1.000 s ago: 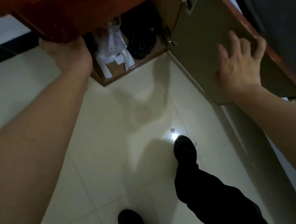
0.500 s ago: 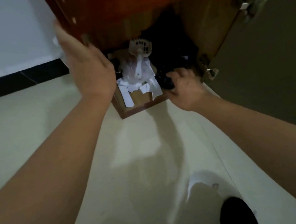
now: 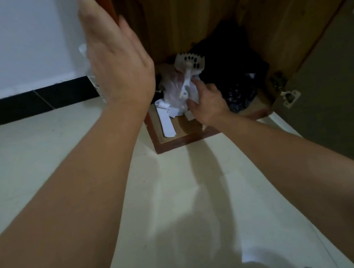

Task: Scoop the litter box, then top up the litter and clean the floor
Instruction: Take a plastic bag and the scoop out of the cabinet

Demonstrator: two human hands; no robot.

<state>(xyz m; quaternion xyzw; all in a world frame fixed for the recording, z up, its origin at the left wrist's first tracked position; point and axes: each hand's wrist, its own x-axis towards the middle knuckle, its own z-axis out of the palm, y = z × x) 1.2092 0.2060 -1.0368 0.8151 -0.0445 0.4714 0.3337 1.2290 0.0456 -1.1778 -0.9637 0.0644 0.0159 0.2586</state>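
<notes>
Pale floor (image 3: 176,194) lies open before a wooden cabinet (image 3: 197,3), its door (image 3: 342,103) swung wide to the right. The left hand (image 3: 119,66), fingers straight, rests flat against the cabinet's left front edge. On the cabinet's bottom, the right hand (image 3: 209,103) curls its fingers on a clear plastic bag (image 3: 174,92) round the handle of a white litter scoop (image 3: 191,61), beside a black bag (image 3: 236,73).

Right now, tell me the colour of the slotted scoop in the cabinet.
The scoop is white, seen in the head view.
</notes>
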